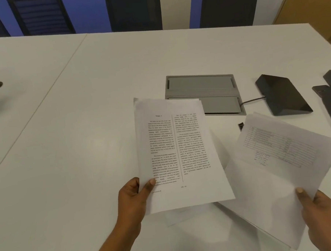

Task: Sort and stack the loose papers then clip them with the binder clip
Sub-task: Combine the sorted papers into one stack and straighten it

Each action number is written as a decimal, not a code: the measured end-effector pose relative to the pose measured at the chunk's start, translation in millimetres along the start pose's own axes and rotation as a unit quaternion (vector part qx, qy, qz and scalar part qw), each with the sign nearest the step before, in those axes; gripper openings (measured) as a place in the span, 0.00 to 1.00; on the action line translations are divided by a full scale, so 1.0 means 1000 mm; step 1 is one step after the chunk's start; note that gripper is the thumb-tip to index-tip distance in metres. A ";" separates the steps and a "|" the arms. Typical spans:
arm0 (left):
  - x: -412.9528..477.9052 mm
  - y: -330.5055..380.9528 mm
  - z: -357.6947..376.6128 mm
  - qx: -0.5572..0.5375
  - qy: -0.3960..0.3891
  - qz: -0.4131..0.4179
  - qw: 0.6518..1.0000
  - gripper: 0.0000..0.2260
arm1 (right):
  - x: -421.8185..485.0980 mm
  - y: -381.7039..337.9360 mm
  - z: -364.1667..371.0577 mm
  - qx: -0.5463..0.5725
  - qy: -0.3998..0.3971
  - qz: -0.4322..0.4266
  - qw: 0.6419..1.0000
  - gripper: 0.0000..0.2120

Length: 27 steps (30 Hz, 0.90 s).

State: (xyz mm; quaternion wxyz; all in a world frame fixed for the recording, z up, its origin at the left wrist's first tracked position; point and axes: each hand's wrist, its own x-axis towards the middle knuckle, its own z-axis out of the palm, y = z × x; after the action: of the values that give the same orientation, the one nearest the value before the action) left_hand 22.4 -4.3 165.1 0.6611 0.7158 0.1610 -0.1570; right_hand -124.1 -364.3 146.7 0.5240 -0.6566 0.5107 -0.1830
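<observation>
L hand point(133, 197) pinches a sheaf point(179, 152) of printed two-column pages at its lower-left corner, thumb on top; several sheets, edges stepped at the top. R hand point(321, 210) pinches a second sheaf point(279, 168), table-form page uppermost, held tilted, near corner. Both sheaves are off the table point(62, 133).

Step in hand, as I judge it: merge the two. I'd lay the R sheaf onto the L one, turn it to match orientation, then tap the long edge on the table to square before clipping.

Clip point(241, 126): small dark thing beyond the R sheaf, prob. the binder clip; half hidden, can't confirm. One more sheet point(179, 215) lies under the L sheaf.

Surface: white, matte, seam at left. Grey cable hatch point(201, 85) inset; black device point(283, 94) w/ cord beside it. Blue wall w/ dark panels behind.
</observation>
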 end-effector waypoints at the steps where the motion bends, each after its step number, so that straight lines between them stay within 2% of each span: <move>1: -0.003 0.004 0.003 -0.004 -0.010 0.000 1.000 0.07 | -0.001 -0.002 0.005 0.002 -0.011 -0.007 1.000 0.10; 6: -0.014 0.009 0.025 0.012 -0.060 -0.001 0.998 0.15 | -0.016 -0.017 0.037 0.022 -0.087 -0.008 0.996 0.09; 13: -0.025 0.008 0.046 0.018 -0.118 -0.013 0.993 0.09 | -0.040 -0.034 0.066 0.069 -0.205 0.022 0.976 0.03; 15: -0.022 0.007 0.045 0.044 -0.126 -0.015 0.991 0.09 | -0.042 -0.039 0.067 0.083 -0.235 0.036 0.968 0.06; 19: -0.016 0.006 0.040 0.099 -0.087 -0.003 0.991 0.08 | -0.044 -0.047 0.069 0.107 -0.260 0.050 0.958 0.08; 21: -0.013 0.007 0.039 0.129 -0.068 0.008 0.989 0.12 | -0.042 -0.048 0.069 0.122 -0.271 0.056 0.953 0.09; 25: -0.010 0.010 0.044 0.033 -0.136 -0.070 0.988 0.21 | -0.044 -0.052 0.068 0.133 -0.294 0.058 0.945 0.10; 27: -0.012 0.012 0.050 0.014 -0.187 -0.060 0.980 0.18 | -0.047 -0.054 0.066 0.133 -0.299 0.052 0.943 0.11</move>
State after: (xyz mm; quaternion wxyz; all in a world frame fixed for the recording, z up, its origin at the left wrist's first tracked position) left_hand 16.7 -55.8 176.9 0.6589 0.6718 0.0752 -0.3300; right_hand -66.2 -294.8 182.8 0.7439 -0.5781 0.3348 -0.0166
